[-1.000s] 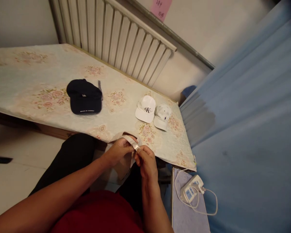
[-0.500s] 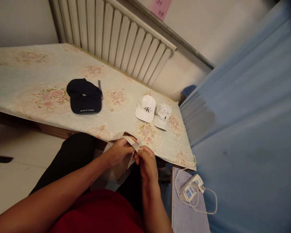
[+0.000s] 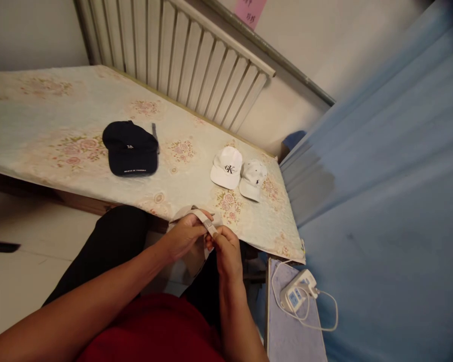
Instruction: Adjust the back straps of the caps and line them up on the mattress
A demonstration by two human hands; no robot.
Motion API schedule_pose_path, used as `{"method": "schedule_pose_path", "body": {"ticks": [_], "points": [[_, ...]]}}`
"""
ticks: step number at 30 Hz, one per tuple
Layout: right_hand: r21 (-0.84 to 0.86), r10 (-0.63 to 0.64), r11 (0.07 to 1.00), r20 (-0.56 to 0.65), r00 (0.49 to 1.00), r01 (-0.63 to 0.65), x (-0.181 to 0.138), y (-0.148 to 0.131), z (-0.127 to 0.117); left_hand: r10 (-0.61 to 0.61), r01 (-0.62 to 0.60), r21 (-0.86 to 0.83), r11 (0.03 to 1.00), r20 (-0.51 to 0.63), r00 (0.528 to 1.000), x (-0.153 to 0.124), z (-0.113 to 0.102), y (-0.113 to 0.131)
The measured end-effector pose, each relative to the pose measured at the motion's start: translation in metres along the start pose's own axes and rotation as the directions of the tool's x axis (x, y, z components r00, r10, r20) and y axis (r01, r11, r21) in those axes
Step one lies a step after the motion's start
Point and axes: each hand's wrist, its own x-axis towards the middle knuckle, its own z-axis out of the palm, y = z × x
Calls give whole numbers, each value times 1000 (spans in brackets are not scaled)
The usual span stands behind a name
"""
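Observation:
Low at the near edge of the table, both hands hold a beige cap [image 3: 178, 215] by its back strap [image 3: 208, 224]. My left hand [image 3: 186, 232] is closed on the strap's left part, thumb on top. Fingers of my right hand [image 3: 226, 246] pinch the strap's right end. Much of this cap hangs below the hands and is partly hidden by them. On the tabletop ahead lie a white cap with black letters [image 3: 226, 168] and, touching or nearly touching it, a white cap with a small dark emblem [image 3: 253, 180]. Farther left is a black cap [image 3: 131, 150].
A flowered cloth [image 3: 189, 181] covers the table. Behind it stands a radiator [image 3: 189, 60]. Blue curtains [image 3: 362, 201] hang on the right. A power strip [image 3: 298, 291] with a white cable rests on a small side table [image 3: 287, 342] at lower right.
The beige cap's strap has turned slightly and the cap's hanging part has shifted a little in my hands. The caps on the table have stayed in place.

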Motion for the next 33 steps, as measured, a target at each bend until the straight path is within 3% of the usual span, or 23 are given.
{"method": "schedule_pose_path", "body": {"ticks": [8,18,27,33], "points": [[-202,-41,979,-43,998,31,0,3,-2,-5,5,-72,997,-8,1000,-4,6,9],[-417,-65,908,-21,998,51,-5,-4,7,-17,26,49,998,-187,982,-3,14,11],[-502,-80,862,6,997,72,-8,-5,12,79,-32,199,980,-236,969,-2,11,7],[-522,-78,849,26,997,80,-9,-3,13,62,-24,169,985,-220,974,-3,11,9]]}}
